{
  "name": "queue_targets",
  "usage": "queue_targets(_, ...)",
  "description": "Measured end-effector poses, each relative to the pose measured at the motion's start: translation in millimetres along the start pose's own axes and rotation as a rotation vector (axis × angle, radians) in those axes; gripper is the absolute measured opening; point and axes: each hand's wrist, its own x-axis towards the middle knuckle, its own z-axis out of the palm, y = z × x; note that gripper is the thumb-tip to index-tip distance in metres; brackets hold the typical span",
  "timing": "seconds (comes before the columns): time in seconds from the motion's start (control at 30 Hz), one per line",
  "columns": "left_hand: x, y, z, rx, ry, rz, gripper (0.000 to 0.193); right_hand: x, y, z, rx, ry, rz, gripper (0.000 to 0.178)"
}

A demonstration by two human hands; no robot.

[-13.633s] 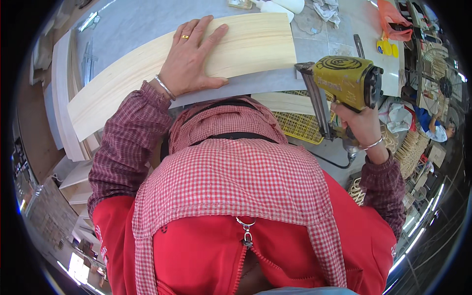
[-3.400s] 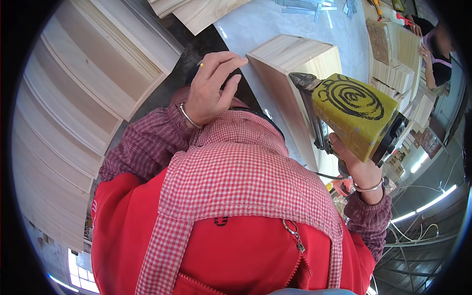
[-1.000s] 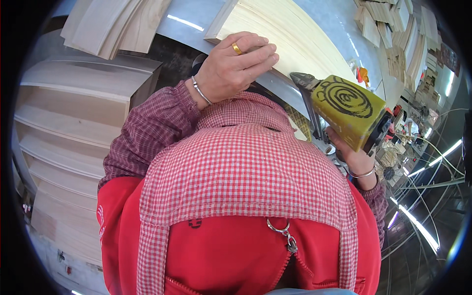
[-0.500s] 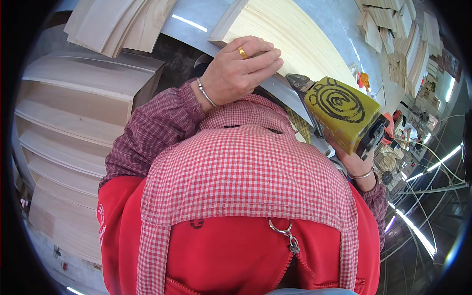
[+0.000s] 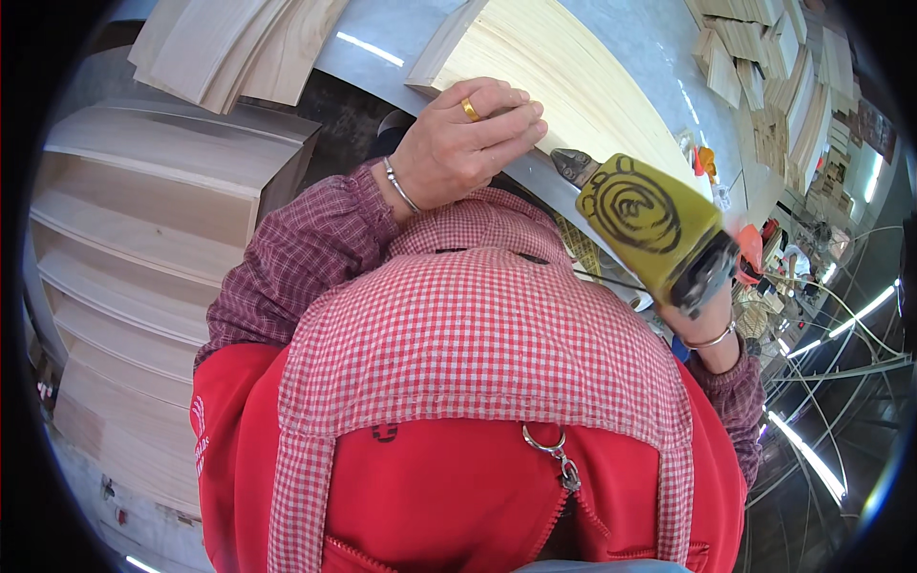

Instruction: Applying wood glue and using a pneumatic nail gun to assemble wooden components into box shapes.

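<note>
On the blue-grey bench lies a pale wooden piece (image 5: 564,81) with a wide flat top and a raised end at its left. My left hand (image 5: 463,138), wearing a gold ring, is closed over its near edge, fingers bent and pressed together; the thumb is hidden. A yellow-green nail gun (image 5: 645,215) with a black spiral drawn on it is gripped in my right hand (image 5: 702,320), whose fingers are mostly covered by the tool's body. The gun's dark nose sits close to the wood's near edge, right of my left fingertips; contact cannot be made out.
Wooden shelf units (image 5: 153,210) stand at the left. Loose boards (image 5: 215,48) lie at the far left, and stacked wood (image 5: 793,76) fills the far right. Small orange and yellow items (image 5: 705,160) sit past the nail gun. Hanging cables (image 5: 831,382) spread at the right.
The nail gun and my right hand have shifted slightly left and nearer, and the gun has tilted a little. My left hand stays nearly in place on the wood.
</note>
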Motion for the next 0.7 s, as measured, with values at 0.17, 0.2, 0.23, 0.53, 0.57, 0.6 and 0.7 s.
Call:
queue_targets(0.17,-1.4,1.1,-2.2,-0.002,0.017,0.005,0.02,11.7,6.8,3.7,0.282,0.257,0.163,0.026)
queue_targets(0.2,-1.4,2.2,-3.1,-0.002,0.024,0.007,0.02,16.0,9.1,-5.2,0.195,0.164,0.232,0.026)
queue_targets(0.23,-1.6,3.4,-4.5,-0.002,0.031,0.01,0.02,20.8,10.3,-13.1,0.106,0.072,0.301,0.026)
queue_targets(0.53,-28.0,10.1,-8.1,-0.02,0.075,0.047,0.02,61.2,-18.4,-22.6,0.563,0.157,0.747,0.02)
queue_targets(0.57,-33.2,10.3,-7.7,-0.025,0.072,0.051,0.02,61.0,-20.3,-17.9,0.599,0.159,0.746,0.019)
queue_targets(0.6,-34.1,11.4,-8.7,-0.026,0.077,0.054,0.02,61.9,-21.3,-17.6,0.596,0.163,0.745,0.019)
queue_targets(0.7,-35.6,14.0,-9.9,-0.036,0.057,0.053,0.019,63.9,-21.1,-15.4,0.612,0.198,0.735,0.016)
